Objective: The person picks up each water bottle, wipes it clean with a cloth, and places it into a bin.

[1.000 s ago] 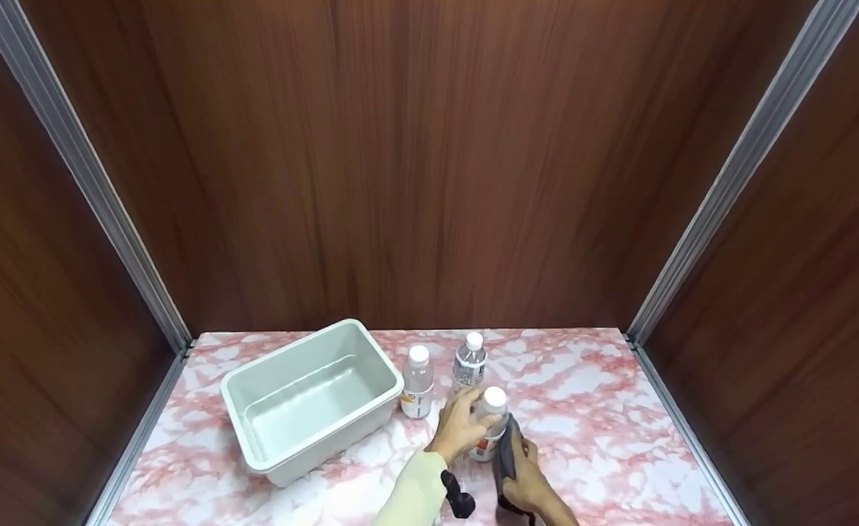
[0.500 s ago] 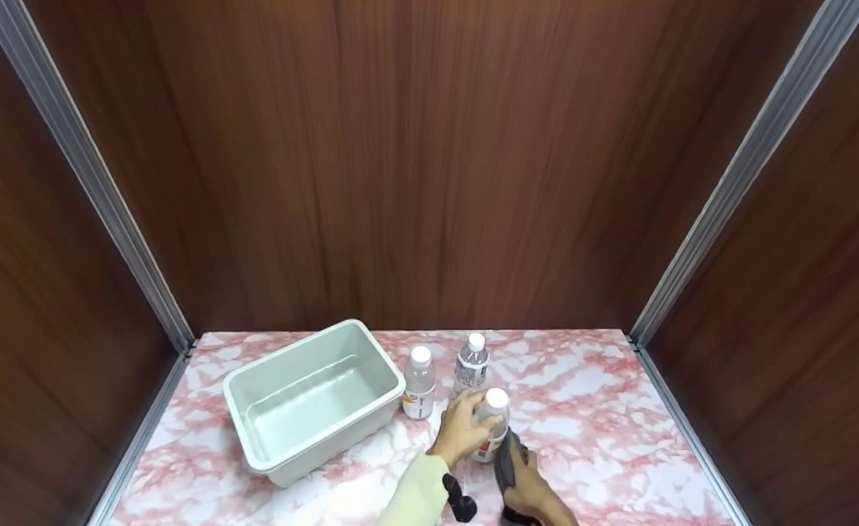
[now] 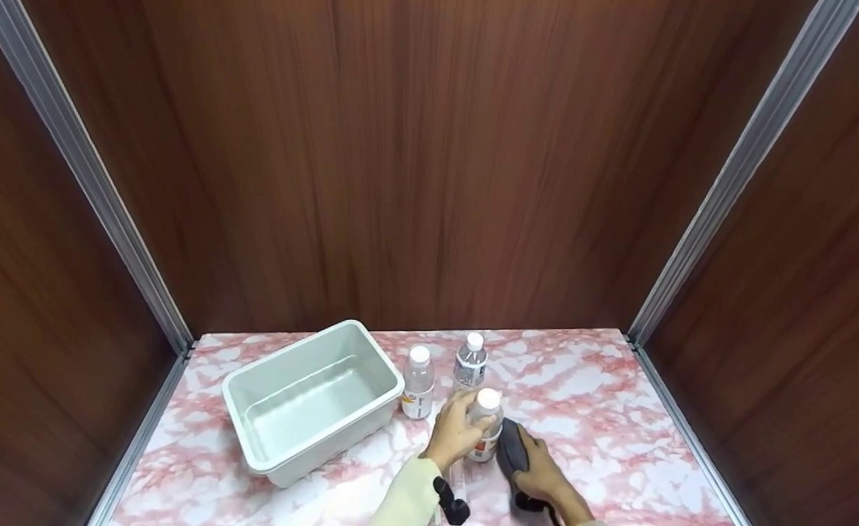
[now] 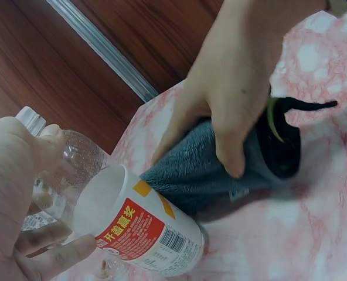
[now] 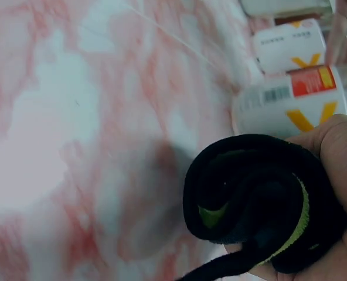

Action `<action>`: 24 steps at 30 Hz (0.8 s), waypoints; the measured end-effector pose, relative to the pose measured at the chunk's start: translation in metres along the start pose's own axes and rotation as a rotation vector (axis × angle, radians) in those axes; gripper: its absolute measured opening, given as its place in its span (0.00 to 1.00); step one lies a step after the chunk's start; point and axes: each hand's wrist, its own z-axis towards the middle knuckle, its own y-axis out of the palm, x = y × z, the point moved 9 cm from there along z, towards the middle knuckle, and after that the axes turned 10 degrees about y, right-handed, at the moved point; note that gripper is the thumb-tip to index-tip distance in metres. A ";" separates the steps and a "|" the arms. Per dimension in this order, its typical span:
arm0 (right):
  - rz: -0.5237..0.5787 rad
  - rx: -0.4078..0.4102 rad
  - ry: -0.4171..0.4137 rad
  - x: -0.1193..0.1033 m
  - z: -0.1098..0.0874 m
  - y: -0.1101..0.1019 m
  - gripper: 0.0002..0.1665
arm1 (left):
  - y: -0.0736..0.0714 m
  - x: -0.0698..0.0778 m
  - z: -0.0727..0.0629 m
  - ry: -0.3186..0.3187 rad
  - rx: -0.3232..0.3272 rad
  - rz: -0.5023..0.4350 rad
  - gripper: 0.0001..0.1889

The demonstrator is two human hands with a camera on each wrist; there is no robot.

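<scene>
At the pink-marbled bench (image 3: 583,380), your left hand (image 3: 457,434) holds a white-capped bottle (image 3: 486,446) upright, fingers curled around its upper part, while your right hand (image 3: 544,472) grips a rolled grey cloth (image 3: 512,451) just beside it, thumb and fingers wrapped around the roll. Behind the held bottle stands a second bottle (image 3: 471,367); a third bottle (image 3: 418,391) stands beside the pale tub (image 3: 342,443) to the left.

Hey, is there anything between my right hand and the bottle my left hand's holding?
Yes, the rolled dark cloth: your right hand grips it, and it is right beside the held bottle. I see nothing else between them.
</scene>
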 end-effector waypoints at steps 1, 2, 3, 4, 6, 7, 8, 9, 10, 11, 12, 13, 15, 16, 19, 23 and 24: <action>-0.022 0.011 0.004 0.001 0.002 -0.003 0.57 | -0.002 0.000 -0.001 0.009 0.009 0.006 0.23; -0.039 0.021 0.006 0.001 0.004 -0.007 0.57 | -0.004 0.000 -0.001 0.005 0.011 0.008 0.23; -0.048 0.026 0.013 0.002 0.007 -0.009 0.57 | -0.006 0.000 -0.002 0.010 0.015 0.009 0.23; -0.052 0.036 0.018 0.003 0.009 -0.012 0.57 | -0.008 0.000 -0.003 0.010 0.018 0.012 0.24; -0.061 0.063 0.032 0.006 0.012 -0.019 0.57 | -0.012 0.000 -0.005 0.009 0.017 0.002 0.25; -0.065 0.078 0.036 0.007 0.014 -0.022 0.58 | -0.013 0.001 -0.006 0.014 0.016 0.002 0.25; -0.070 0.095 0.038 0.008 0.015 -0.025 0.57 | -0.015 0.001 -0.007 0.011 0.013 0.000 0.25; -0.078 0.112 0.042 0.009 0.016 -0.028 0.57 | -0.016 0.002 -0.008 0.018 0.014 -0.001 0.25; -0.086 0.132 0.040 0.010 0.017 -0.030 0.56 | -0.018 0.002 -0.009 0.017 0.010 -0.003 0.26; -0.092 0.147 0.039 0.010 0.018 -0.032 0.56 | -0.019 0.003 -0.011 0.026 0.009 -0.007 0.26; -0.097 0.157 0.039 0.011 0.019 -0.034 0.55 | -0.021 0.003 -0.012 0.033 0.009 -0.010 0.26; -0.099 0.163 0.037 0.011 0.020 -0.034 0.55 | -0.022 0.004 -0.014 0.041 0.008 -0.012 0.27; -0.099 0.156 0.031 0.011 0.021 -0.033 0.55 | -0.026 0.005 -0.019 0.055 0.009 -0.015 0.27; -0.100 0.142 0.029 0.011 0.021 -0.032 0.54 | -0.028 0.005 -0.021 0.057 0.007 -0.017 0.28; -0.109 0.064 0.035 0.011 0.021 -0.024 0.52 | -0.035 0.005 -0.029 0.055 0.007 -0.016 0.27; -0.125 -0.067 0.054 0.014 0.019 -0.010 0.47 | -0.046 0.004 -0.039 0.042 0.007 -0.025 0.27; -0.125 -0.096 0.059 0.015 0.018 -0.007 0.46 | -0.049 0.004 -0.041 0.042 0.008 -0.028 0.27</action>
